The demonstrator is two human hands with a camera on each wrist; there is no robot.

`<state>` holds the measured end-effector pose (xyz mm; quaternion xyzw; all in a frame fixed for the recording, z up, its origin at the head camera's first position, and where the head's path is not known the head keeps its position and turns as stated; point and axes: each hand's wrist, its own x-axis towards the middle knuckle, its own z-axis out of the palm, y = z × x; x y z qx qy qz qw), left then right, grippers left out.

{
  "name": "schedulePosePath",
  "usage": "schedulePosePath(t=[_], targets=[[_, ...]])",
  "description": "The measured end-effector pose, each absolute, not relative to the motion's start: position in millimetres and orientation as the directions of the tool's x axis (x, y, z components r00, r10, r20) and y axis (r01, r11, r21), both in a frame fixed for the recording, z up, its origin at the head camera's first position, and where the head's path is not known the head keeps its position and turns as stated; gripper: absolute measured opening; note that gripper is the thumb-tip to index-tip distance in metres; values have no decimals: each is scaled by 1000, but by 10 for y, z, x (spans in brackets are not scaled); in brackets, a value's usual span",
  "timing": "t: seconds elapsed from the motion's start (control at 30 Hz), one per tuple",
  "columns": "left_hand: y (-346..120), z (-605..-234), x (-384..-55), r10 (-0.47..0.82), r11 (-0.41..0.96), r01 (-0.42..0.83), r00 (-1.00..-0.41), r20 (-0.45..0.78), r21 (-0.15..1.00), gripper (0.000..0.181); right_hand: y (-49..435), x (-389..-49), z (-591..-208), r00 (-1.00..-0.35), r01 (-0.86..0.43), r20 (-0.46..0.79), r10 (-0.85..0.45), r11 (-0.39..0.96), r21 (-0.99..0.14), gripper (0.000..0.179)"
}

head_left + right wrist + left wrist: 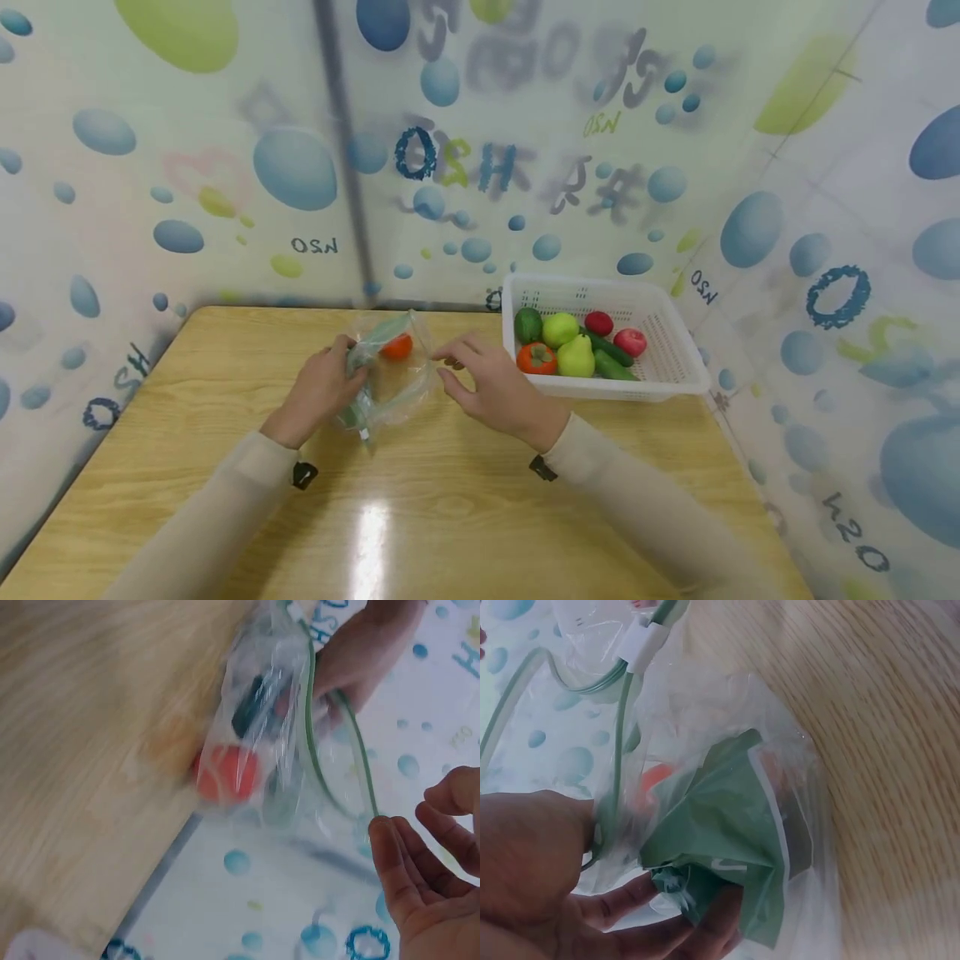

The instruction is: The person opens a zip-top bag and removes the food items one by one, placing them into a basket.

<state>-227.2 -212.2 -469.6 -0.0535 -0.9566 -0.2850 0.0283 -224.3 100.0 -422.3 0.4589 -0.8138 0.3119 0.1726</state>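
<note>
A clear zip bag with a green printed panel and a green zip edge stands on the table. Inside it is a round, red-orange tomato-like item. My left hand grips the bag's left side, its thumb by the mouth and its fingers bent against the green panel. The mouth gapes in the right wrist view. At the bag's right rim, my right hand has its fingertips against the zip edge, thumb apart from the fingers. A white slider sits on the zip.
A white perforated basket stands at the back right of the wooden table. It holds a persimmon, a pear, a green apple, a red apple and other produce. Patterned walls border the table.
</note>
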Motion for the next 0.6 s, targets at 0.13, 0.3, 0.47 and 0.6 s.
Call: schedulePosePath(t=[0.13,0.3,0.47,0.6], targets=[[-2127,-4689,-2254,79,823,98,-995,58,559,49,765,-2198,-4272,-493,-867,503,-710,353,-351,28],[-2120,-4673,-2246,73,816,76,-997,28,573,48,586,-2263,-4348,-518,-849,417,-747,388,-358,34],[-2125,-4661,-2245,69,817,59,-998,4,574,48,469,-2376,-4448,-524,-848,371,-767,428,-314,38],[-2142,-4667,-2236,88,821,87,-996,24,565,37,382,-2456,-4528,-530,-846,333,-780,456,-278,37]])
